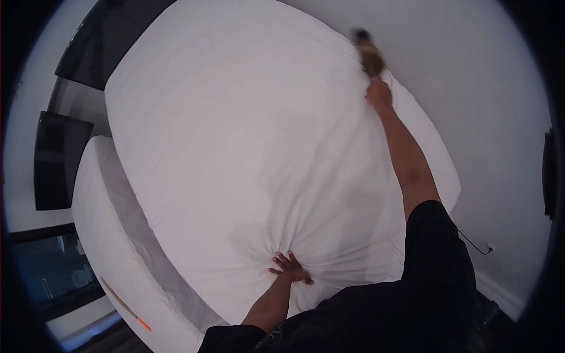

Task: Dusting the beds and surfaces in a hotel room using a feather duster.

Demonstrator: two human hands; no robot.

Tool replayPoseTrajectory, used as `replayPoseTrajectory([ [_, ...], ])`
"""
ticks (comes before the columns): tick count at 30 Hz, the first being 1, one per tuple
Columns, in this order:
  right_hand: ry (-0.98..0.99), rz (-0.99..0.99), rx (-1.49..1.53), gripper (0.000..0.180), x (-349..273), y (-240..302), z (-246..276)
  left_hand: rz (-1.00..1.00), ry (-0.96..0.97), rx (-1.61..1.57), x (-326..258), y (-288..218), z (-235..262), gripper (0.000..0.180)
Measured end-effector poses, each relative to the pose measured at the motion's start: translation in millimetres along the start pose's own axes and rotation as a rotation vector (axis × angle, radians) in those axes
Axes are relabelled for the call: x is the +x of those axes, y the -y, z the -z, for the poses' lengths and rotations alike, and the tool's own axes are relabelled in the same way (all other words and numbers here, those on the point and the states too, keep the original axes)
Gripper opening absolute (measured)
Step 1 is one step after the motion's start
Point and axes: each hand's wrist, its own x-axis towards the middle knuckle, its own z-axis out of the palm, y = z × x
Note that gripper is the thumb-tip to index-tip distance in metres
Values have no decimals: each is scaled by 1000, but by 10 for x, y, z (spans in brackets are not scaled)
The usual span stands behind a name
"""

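A bed (218,117) covered with a white sheet fills the middle of the view. My left hand (289,269) is open, its fingers spread and pressed on the sheet near the bed's near edge. Creases fan out from under it. Stretched toward the far right side of the bed, my right hand (379,94) is closed round what looks like a brush (370,56), brownish with a dark end. Motion blurs it, so its finer shape does not show. It is at the mattress edge by the wall, and whether it touches the sheet I cannot tell.
To the left, across a narrow gap, lies a second white-covered mattress (97,200) with a thin orange-ended stick (126,306) on it. Dark headboard panels (59,159) stand beyond. At right, a cord (479,250) runs to an outlet on the grey wall (471,106).
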Motion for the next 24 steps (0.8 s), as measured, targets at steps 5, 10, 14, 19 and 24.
replayPoseTrajectory([
  [5, 30, 879, -186, 27, -636, 636, -691, 26, 41, 16, 70, -19, 23, 129],
  [10, 182, 545, -505, 25, -292, 743, -763, -7, 35, 0, 105, 23, -11, 133],
  [14, 96, -145, -225, 22, 457, 321, 18, 2, 2, 4, 126, 35, -32, 131],
  [19, -42, 124, -53, 22, 140, 61, 293, -11, 15, 4, 142, 28, -20, 131],
  [24, 33, 30, -254, 24, -957, -788, 475, 20, -35, -25, 131, 14, -62, 134],
])
